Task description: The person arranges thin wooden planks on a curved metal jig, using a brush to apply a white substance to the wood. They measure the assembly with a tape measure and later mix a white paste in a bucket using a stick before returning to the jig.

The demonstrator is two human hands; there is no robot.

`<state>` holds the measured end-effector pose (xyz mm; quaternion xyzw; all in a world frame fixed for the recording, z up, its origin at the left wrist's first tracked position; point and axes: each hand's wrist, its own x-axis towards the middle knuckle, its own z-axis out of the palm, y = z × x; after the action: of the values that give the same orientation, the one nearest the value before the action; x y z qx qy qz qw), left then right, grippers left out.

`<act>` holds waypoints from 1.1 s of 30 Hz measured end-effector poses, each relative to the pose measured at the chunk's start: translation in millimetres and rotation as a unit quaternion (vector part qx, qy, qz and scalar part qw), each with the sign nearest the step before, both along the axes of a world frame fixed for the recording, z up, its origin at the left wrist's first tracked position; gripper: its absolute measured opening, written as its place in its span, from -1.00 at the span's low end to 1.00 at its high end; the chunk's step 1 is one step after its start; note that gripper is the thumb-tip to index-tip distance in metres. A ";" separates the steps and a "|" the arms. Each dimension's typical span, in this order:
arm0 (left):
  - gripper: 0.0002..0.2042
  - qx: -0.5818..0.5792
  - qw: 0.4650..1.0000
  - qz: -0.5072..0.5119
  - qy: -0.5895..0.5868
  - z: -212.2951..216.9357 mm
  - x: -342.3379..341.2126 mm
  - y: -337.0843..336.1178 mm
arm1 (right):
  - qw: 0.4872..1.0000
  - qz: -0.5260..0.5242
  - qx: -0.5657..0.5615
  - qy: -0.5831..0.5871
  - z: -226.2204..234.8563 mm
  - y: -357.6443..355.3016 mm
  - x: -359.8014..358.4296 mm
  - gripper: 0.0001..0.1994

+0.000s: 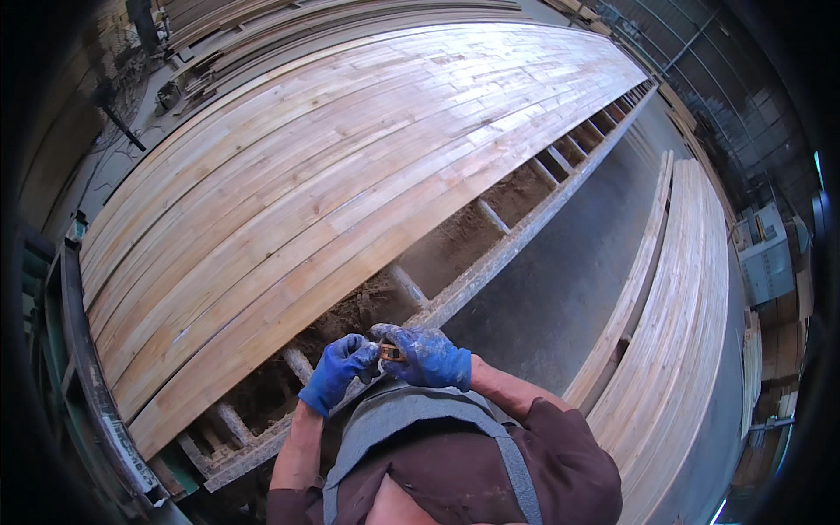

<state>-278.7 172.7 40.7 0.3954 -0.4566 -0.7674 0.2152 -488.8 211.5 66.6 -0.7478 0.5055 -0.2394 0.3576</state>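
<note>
Both my hands wear blue work gloves with pale, worn fingertips, and they meet close in front of my apron. Between them is a small orange-and-black object, whose kind is too small to make out. My right hand is closed round its right side. The fingers of my left hand are pinched together at its left end, and their tips are partly hidden. Just beyond my hands runs the metal frame edge of a long bench, with a broad layer of pale wooden boards lying on it.
Sawdust lies between the bench's crossbars. To my right a long stack of planks rests above the grey floor. A dark metal rack stands at the left end, and more lumber lies at the far side.
</note>
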 end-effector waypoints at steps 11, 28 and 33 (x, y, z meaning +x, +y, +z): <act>-0.78 0.103 0.992 0.069 0.034 -10.8 -8.8 20.3 | 0.996 0.076 0.030 0.020 -14.6 -9.8 -4.9 -0.64; -0.67 0.114 0.883 0.354 0.286 -7.2 62.8 -46.8 | 0.947 -0.014 0.032 0.319 -29.1 72.4 -214.5 -0.64; -0.52 0.203 0.886 0.323 0.264 -30.5 22.5 -44.2 | 0.938 -0.063 0.066 0.334 -19.8 86.2 -218.4 -0.63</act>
<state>-256.2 128.6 10.2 0.3393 -0.0642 -0.8071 0.4789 -707.2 297.7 46.8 -0.7262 0.6563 0.0360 0.2016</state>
